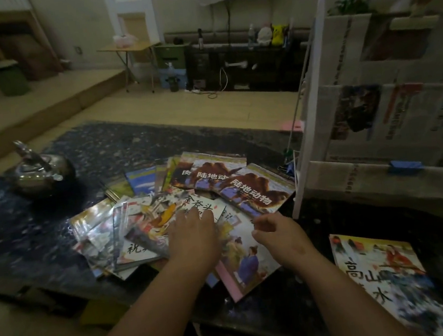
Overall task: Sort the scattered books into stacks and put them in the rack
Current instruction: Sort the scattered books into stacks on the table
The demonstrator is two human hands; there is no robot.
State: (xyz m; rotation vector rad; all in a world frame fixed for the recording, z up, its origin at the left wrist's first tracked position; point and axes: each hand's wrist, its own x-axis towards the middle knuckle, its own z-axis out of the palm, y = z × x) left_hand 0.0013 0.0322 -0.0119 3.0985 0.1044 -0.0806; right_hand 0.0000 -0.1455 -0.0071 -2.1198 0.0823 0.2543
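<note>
— Dark tabletop (43, 238): what is seen on it?
— Scattered books (180, 208), fanned mid-table (rack (312, 80) at right). Left hand (192, 237) is laid flat, open, on them — right hand (274, 231) is half-curled, nothing gripped.

— Quick count: how many hands over the heap?

— Two, a left hand (192, 237) and a right hand (274, 231).

— And the books?

— The scattered pile (180, 200) runs to a dozen or more, too overlapped and blurred for an exact number. Three covers with the same brown animal (256, 191) lie fanned at the back.

— Anything apart from the pile?

— One book alone (378, 268) by the near right edge. One metal kettle (40, 172) at the left. One white rack (315, 102) on the right.
</note>
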